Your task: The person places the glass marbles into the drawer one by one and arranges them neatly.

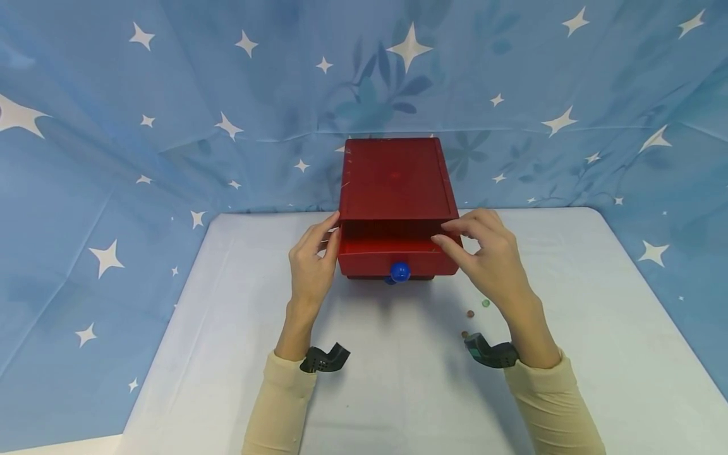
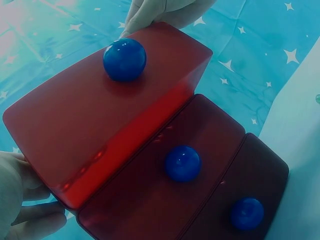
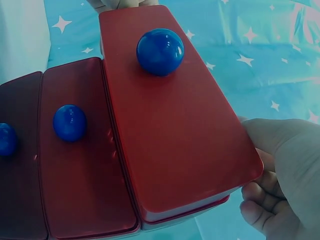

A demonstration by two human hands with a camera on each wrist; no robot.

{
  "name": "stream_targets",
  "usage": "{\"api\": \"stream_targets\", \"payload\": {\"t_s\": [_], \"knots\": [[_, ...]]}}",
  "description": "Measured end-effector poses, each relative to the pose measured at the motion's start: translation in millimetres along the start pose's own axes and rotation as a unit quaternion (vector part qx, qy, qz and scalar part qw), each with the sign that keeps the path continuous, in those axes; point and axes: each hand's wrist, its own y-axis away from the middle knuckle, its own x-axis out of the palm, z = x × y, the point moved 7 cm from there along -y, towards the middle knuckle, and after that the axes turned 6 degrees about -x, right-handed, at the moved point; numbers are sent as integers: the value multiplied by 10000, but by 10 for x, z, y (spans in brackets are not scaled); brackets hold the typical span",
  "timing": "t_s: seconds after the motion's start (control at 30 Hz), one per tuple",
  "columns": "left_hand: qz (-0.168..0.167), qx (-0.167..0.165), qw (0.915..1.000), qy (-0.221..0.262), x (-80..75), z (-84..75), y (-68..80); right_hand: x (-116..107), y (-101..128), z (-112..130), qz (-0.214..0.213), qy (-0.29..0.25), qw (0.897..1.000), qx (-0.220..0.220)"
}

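Red drawer chest (image 1: 398,180) sits at the table's (image 1: 597,303) far edge. Top drawer (image 1: 398,256) is pulled out (blue knob (image 1: 400,272) facing the person) — left hand (image 1: 311,262) grips its left end, right hand (image 1: 483,256) pinches its right end. Small beads (image 1: 478,308) lie just right of the chest.

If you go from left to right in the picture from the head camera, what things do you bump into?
Left hand → blue knob on the red drawer → right hand → starry blue cloth.
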Motion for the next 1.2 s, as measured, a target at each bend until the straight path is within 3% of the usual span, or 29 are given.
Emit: {"api": "stream_targets", "payload": {"t_s": [0.2, 0.43, 0.77, 1.2], "knots": [[-3, 21, 10000, -16, -4, -15, 2, -14, 19, -19, 68, 34, 9999, 116], [41, 24, 10000, 11, 8, -8, 4, -87, 76, -26, -420, -21, 9988, 248], [21, 22, 10000, -11, -4, -10, 9, -178, 106, -11, -753, -38, 9970, 159], [38, -14, 9999, -95, -9, -18, 15, -266, 171, -23, -832, 23, 9961, 275]]}}
